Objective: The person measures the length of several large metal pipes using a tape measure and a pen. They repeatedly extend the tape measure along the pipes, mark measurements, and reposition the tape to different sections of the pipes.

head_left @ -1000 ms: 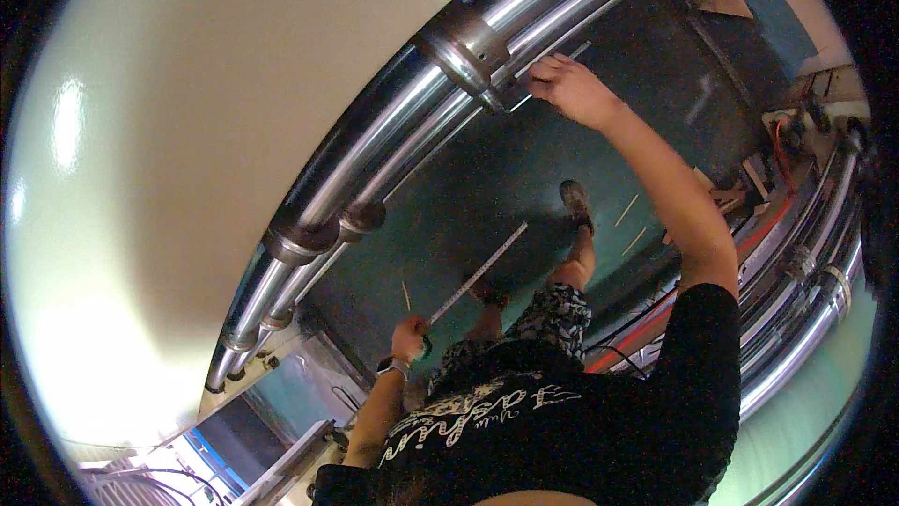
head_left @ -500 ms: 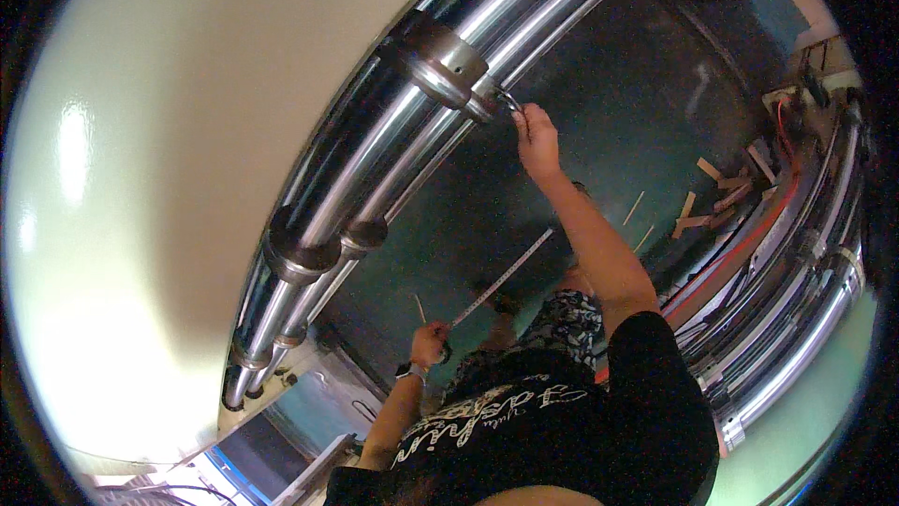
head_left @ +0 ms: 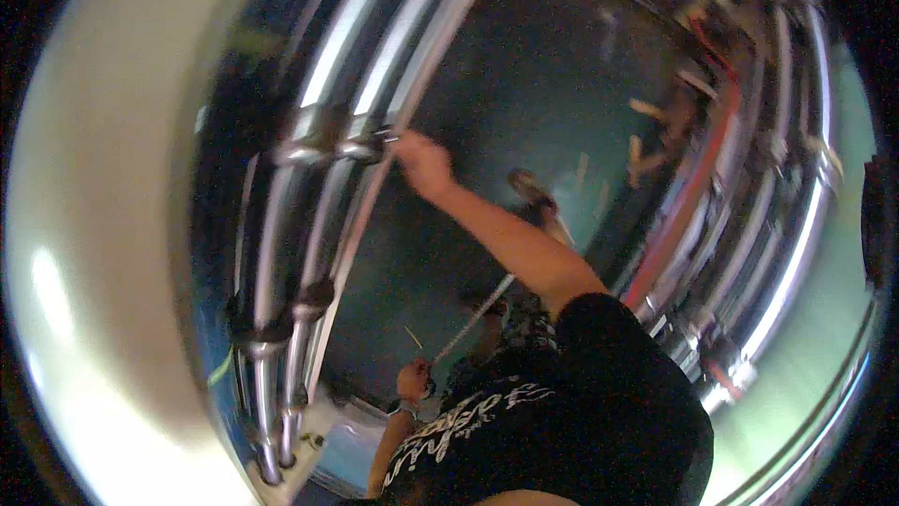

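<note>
My right hand [head_left: 424, 165] is raised to the bright steel rods on the left, its fingers closed round a small bent metal tool [head_left: 387, 134]. The tool meets a round collar [head_left: 359, 148] on the nearer steel rod [head_left: 394, 43]. Beside that collar, a larger one [head_left: 304, 146] sits on the neighbouring rod. Lower down, my left hand [head_left: 413, 381] is closed on a tape measure, whose case is mostly hidden by the fingers. From it the pale tape blade [head_left: 476, 317] runs out up and to the right, passing in front of my legs. Blur softens both hands.
A large cream curved surface [head_left: 103, 178] bounds the left. More collars [head_left: 314, 300] sit lower on the rods. Across the dark green floor, wood scraps [head_left: 646, 109] lie at the right. A red hose [head_left: 670, 253] runs beside another set of steel rods [head_left: 791, 253].
The view has swung, so the rods stand steeper and further left. My right hand with the tool has shifted left and down in the picture, still at a collar. My left hand keeps the tape measure.
</note>
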`<state>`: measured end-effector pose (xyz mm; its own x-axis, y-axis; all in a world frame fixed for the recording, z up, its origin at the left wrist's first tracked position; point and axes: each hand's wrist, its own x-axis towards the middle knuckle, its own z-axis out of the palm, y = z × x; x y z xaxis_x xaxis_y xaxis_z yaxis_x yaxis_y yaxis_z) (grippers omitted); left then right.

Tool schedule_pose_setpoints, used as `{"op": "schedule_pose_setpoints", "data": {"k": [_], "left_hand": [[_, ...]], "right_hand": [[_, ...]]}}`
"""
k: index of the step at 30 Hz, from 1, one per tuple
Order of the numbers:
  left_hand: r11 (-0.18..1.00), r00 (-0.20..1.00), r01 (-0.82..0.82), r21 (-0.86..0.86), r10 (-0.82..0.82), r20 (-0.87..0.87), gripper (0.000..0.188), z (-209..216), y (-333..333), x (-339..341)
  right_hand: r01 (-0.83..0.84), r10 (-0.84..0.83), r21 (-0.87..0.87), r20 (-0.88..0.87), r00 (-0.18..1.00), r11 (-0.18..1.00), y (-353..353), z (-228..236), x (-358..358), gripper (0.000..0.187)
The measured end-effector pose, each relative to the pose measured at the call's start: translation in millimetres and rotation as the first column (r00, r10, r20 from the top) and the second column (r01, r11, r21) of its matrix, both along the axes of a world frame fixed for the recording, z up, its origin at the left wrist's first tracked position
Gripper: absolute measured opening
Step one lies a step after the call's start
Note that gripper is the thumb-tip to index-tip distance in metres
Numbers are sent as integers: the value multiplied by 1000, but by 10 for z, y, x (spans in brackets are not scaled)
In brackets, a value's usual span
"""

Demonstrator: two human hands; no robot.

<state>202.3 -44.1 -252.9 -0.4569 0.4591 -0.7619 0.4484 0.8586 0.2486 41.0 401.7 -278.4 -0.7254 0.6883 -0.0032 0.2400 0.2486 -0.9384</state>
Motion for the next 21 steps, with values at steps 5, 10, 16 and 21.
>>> {"op": "schedule_pose_setpoints", "data": {"k": [5,10,16,21], "left_hand": [[975,989,134,176,-121,-87,27,145,694,-466],[981,979,-176,85,165,123,23,-126,1025,-775],[977,941,-207,50,185,284,24,-552,803,-799],[998,953,47,-38,-34,302,25,-722,1354,-865]], "right_hand": [[41,-41,-3,-161,986,999,224,-75,311,21],[318,-339,120,269,902,940,276,-1585,1819,13],[717,-131,-81,963,235,692,-800,-1755,4609,21],[838,-222,255,961,-165,482,-2145,-1998,5780,35]]}}
